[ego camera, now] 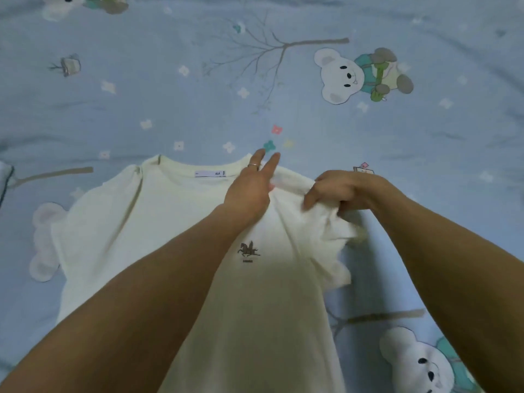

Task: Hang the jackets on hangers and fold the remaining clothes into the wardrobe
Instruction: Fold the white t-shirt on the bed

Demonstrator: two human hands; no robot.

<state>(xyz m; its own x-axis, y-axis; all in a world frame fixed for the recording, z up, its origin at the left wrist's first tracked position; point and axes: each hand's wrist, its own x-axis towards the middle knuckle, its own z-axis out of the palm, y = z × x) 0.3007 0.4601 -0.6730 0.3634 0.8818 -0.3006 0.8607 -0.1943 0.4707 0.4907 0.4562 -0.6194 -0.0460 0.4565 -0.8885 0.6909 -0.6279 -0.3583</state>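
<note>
A cream T-shirt (119, 222) with a small dark horse print on the chest lies front up on the bed, its collar and neck label pointing away from me. My left hand (251, 185) lies flat with straight fingers on the shirt's right shoulder, beside the collar. My right hand (343, 191) grips the bunched right sleeve and lifts it off the bed. The left sleeve lies spread out at the left. My forearms hide part of the shirt's body.
The blue bedsheet (283, 89) with bear and tree prints fills the view all round the shirt. A dark-edged pale cloth (5, 177) shows at the far left edge.
</note>
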